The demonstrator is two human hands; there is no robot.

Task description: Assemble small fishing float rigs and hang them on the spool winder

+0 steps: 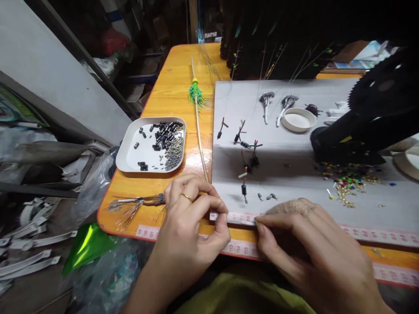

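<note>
My left hand (193,218), with a gold ring on one finger, is closed in a pinch at the board's front left corner. Close to its right, my right hand (304,240) pinches thumb against forefinger at the same edge. Whatever lies between either set of fingertips is too small to make out. Both hands are over a pink-and-white measuring tape (241,217) fixed along the front of the grey board (294,150). Just behind them a small black cylinder part (244,189) with an orange tip lies on the board, near several small grey pieces (271,196).
A white tray (122,157) of black and grey parts stands left, beside a wooden stick (199,135) with green fringe. Wire bundles (137,203) lie by my left hand. Coloured beads (347,183), a shallow round dish (298,120) and a black stand (340,135) occupy the right.
</note>
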